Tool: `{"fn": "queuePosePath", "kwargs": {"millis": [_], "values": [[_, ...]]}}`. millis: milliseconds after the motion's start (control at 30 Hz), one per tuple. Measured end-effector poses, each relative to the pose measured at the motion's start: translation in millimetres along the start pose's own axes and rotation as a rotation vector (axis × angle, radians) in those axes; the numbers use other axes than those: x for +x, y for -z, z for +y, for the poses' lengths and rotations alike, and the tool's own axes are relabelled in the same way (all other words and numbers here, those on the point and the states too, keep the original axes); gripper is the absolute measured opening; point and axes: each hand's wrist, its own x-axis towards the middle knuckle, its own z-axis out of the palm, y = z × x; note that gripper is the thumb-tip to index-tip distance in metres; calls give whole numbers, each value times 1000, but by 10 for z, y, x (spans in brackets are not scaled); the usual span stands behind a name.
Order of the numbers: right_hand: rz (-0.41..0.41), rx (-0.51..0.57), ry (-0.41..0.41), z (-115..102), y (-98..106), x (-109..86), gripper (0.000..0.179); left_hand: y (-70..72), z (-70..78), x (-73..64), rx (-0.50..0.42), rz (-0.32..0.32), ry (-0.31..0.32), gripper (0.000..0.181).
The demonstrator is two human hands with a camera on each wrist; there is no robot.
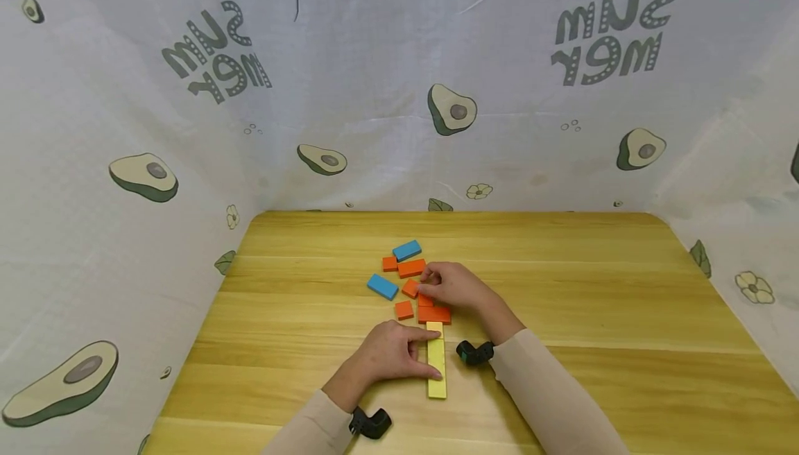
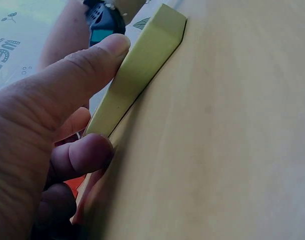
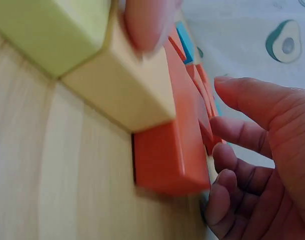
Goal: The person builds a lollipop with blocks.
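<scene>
On the upper of two yellow blocks [image 1: 436,351] laid end to end rests the index fingertip of my left hand [image 1: 390,351]. Its thumb lies along the longer lower one, as the left wrist view shows too. At the far end of this strip, a long orange block [image 1: 433,315] is set crosswise. Beyond it sits a small orange block [image 1: 426,300], partly covered by my right hand [image 1: 454,283]. In the right wrist view that hand's thumb and index finger stand apart, fingertips right at the orange blocks.
Left of the right hand lie small orange blocks [image 1: 404,310], another long orange block [image 1: 412,268] and two blue blocks [image 1: 383,286]. All are on a wooden table [image 1: 562,281]. A printed cloth [image 1: 387,94] hangs behind and at the sides.
</scene>
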Motion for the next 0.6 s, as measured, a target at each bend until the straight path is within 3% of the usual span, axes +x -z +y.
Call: {"fn": "queuePosePath", "kwargs": {"millis": [267,600], "values": [[-10,-77,12,-97,-77,87,34,2,-5,-17,-6,-15,-21,60],[32,-146,17,-165,-118,79,30,15,-10,-42,-9,-14,-28,59]]}}
